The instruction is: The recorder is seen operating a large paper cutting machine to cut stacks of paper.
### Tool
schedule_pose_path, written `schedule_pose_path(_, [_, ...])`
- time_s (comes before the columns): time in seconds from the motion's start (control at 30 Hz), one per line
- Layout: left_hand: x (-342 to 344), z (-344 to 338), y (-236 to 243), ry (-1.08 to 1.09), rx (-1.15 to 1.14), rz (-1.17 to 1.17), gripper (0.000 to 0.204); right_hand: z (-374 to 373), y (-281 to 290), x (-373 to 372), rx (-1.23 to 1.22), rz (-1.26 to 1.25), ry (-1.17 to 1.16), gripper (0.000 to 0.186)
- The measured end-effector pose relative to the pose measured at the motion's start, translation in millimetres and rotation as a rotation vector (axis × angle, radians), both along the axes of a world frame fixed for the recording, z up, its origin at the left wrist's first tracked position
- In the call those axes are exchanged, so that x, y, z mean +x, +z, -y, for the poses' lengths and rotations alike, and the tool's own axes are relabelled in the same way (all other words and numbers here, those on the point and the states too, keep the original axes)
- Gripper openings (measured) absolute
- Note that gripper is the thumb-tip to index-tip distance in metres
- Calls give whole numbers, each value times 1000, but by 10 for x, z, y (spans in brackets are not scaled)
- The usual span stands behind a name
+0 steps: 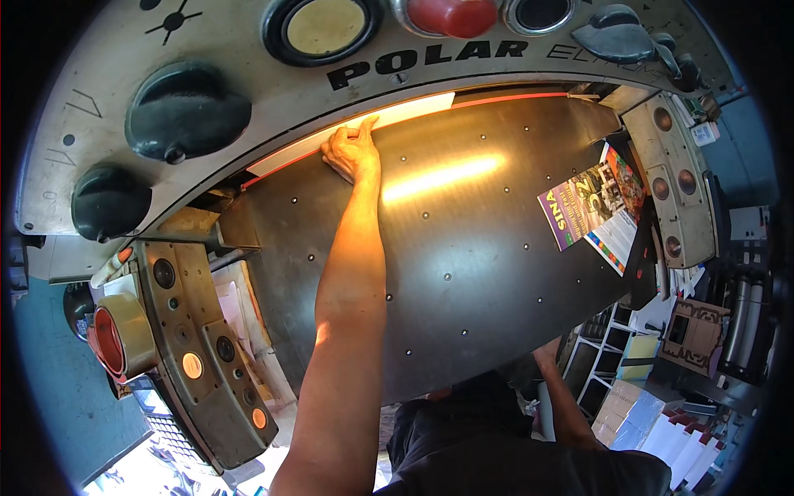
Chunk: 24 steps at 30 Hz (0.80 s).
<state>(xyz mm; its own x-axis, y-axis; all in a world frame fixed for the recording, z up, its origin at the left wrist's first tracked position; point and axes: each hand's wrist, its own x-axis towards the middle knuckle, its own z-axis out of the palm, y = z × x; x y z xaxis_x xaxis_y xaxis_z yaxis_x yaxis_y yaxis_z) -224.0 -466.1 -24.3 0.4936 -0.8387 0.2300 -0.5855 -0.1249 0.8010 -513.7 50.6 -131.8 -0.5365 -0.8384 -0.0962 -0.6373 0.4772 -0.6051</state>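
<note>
Head view, white paper (413, 108), leaflets (589, 201) on table (463, 240), black knobs (188, 112)

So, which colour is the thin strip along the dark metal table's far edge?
The strip is red, showing best in the head view.

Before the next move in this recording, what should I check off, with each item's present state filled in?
1. Bare left hand away from the lower edge of the pale metal control panel: not ok, its fingers are right there, at the long white paper strip.
2. Right hand in full view: not ok, it is partly hidden by the near edge of the dark metal table.
3. Right hand's grip: cannot tell.
4. Colourful printed leaflets apart from the strip: ok, they lie toward the table's right side.
5. Strip squarely aligned: cannot tell, the lens bends edges.
6. Red rounded button unpressed: cannot tell.
</note>
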Motion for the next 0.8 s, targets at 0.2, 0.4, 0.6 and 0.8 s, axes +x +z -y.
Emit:
schedule_pose_path(0.2, [1, -4, 7, 7, -15, -44, 43, -51, -159, -23, -21, -85, 5, 57])
schedule_pose_path(0.4, [-9, -1, 11, 16, -22, -63, 42, -160, -384, -76, -47, 22, -23, 51])
schedule_pose_path(0.6, [-13, -4, 24, 19, -24, -52, 43, -199, -596, 27, -464, 230, -287, 53])
schedule_pose_path(0.8, [-12, -4, 38, 23, -46, -83, 44, -242, -452, -91, -50, 60, -15, 71])
